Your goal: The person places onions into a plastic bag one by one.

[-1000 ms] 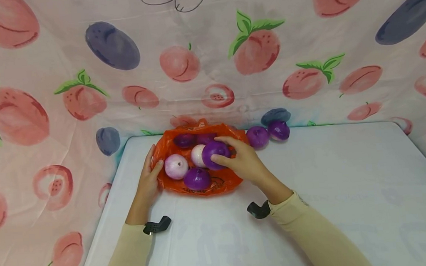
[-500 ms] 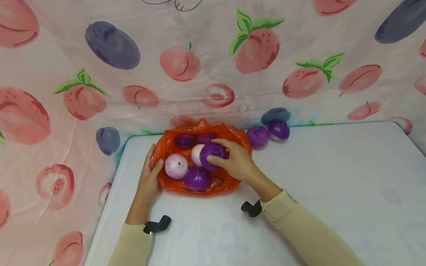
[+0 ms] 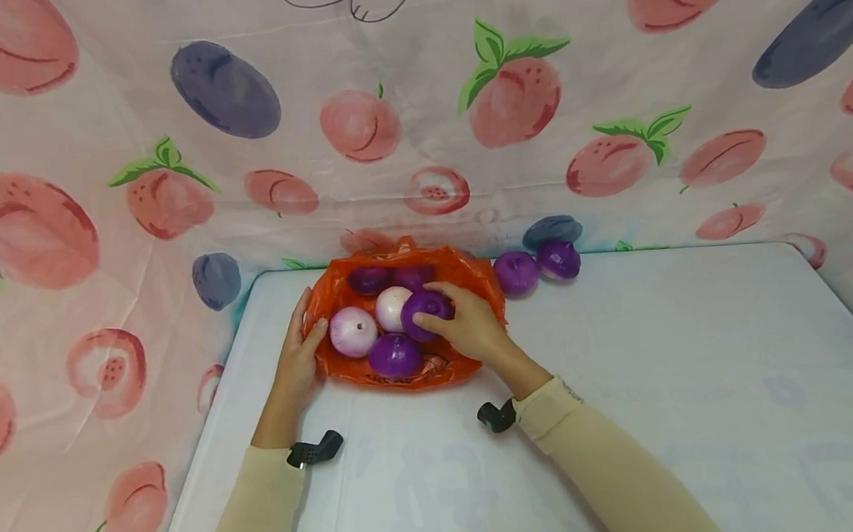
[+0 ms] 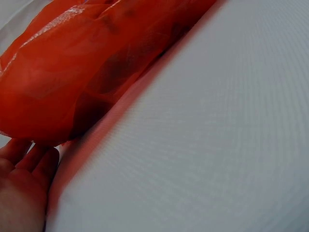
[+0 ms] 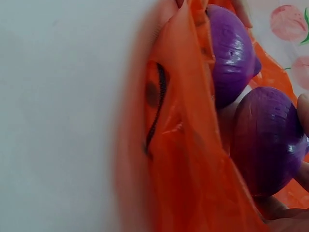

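Patterned cloth point(image 3: 410, 58) behind, two purple onions point(image 3: 516, 275) beside an orange bag point(image 3: 476, 267), more onions point(image 3: 352, 333) inside, right hand point(image 3: 474, 326) pinching one purple onion point(image 3: 419, 304) among them, left hand point(image 3: 301, 355) spread against bag's left side.

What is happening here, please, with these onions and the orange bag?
A person's right hand holds a purple onion at the opening of an orange bag, while the left hand rests against the bag's left side. Five other onions, purple and pale, lie inside the bag. Two more purple onions sit outside it, on the white table to the right.
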Demonstrator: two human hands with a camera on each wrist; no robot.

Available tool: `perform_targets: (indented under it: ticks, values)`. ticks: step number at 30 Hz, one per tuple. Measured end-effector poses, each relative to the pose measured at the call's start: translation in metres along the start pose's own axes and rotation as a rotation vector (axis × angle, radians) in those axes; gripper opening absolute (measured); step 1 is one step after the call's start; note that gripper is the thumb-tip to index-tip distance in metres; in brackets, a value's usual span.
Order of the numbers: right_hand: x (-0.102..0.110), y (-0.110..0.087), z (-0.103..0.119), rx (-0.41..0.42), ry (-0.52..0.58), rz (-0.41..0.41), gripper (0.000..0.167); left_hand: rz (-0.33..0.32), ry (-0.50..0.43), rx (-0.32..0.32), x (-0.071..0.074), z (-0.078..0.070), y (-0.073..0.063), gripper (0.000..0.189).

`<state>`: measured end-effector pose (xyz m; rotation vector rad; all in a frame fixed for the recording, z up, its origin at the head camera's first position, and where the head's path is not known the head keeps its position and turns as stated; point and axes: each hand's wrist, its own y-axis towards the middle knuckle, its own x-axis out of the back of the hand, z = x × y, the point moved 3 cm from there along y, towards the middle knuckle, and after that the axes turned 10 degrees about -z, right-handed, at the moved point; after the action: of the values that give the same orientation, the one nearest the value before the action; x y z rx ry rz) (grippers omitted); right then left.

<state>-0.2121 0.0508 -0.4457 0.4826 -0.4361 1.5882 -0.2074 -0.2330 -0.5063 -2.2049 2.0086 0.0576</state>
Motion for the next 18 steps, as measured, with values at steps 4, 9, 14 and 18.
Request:
perform_targets:
  ticks: [4, 9, 14, 18]
  values:
    - [-0.004, 0.002, -0.002, -0.008, -0.001, 0.003, 0.059, -0.001, 0.002, 0.006, 0.000, -0.001, 0.000, 0.063]
    - [-0.007, 0.005, -0.002, -0.005, -0.012, -0.004, 0.060, -0.002, 0.012, 0.000, 0.000, -0.001, 0.000, 0.063]
    - [-0.010, 0.008, -0.003, -0.011, -0.022, -0.007, 0.061, -0.001, 0.010, -0.001, 0.001, -0.001, 0.000, 0.064]
    - [-0.013, 0.010, -0.004, -0.034, -0.023, -0.002, 0.062, -0.003, 0.012, 0.003, 0.001, 0.000, 0.000, 0.064]
